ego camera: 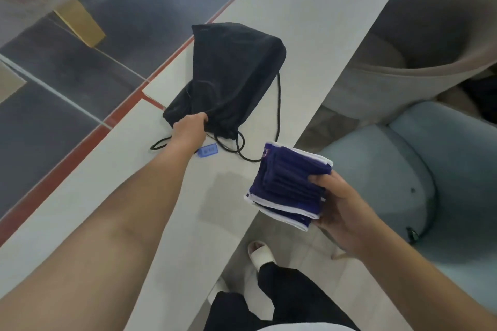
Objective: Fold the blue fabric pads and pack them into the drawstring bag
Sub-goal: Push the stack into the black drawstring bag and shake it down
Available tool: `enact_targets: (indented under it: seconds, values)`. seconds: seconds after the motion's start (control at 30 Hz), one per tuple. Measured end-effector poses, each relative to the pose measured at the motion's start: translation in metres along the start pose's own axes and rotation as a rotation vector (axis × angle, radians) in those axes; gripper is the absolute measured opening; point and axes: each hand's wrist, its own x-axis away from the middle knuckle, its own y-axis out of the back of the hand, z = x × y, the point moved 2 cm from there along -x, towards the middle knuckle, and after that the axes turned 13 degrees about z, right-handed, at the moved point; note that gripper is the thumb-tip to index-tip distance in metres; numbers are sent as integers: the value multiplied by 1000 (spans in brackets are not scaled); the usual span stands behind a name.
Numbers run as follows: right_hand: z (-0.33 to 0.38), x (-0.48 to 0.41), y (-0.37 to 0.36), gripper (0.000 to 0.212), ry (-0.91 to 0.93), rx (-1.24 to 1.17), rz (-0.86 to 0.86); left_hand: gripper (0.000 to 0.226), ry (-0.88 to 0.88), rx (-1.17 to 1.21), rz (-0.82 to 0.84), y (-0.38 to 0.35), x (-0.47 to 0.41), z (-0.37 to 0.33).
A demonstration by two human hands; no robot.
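A black drawstring bag [234,72] lies on the white table [309,21], its mouth toward me and its cords trailing on the tabletop. My left hand [189,127] grips the near rim of the bag's mouth. My right hand [340,209] holds a folded stack of blue fabric pads [287,183] with white edging, thumb on top, just off the table's right edge and short of the bag.
A small blue tag [208,150] lies on the table beside my left wrist. A light blue chair [419,169] and a grey armchair [419,43] stand to the right of the table. The table's left edge borders a dark floor with a red strip.
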Motion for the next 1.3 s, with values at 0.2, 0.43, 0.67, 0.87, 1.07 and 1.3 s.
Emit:
enact_targets:
  seconds: [0.2, 0.43, 0.67, 0.87, 1.07, 1.3]
  values:
    - [0, 3, -18, 68, -44, -21, -1, 29, 46, 412, -94, 41, 67, 40]
    - [-15, -11, -52, 61, -155, 40, 142, 23, 204, 742, -173, 61, 189, 120]
    - [-46, -33, -106, 39, -287, 97, 292, 20, 533, 1114, -546, 13, 325, 182]
    - [-77, -40, -136, 24, -391, 170, 354, 25, 737, 1651, -614, -99, 418, 181]
    - [-108, -31, -153, 21, -434, 196, 359, 69, 622, 782, -440, -128, 437, 184]
    - [-133, -16, -170, 22, -408, 233, 313, 51, 760, 97, 19, -118, 425, 227]
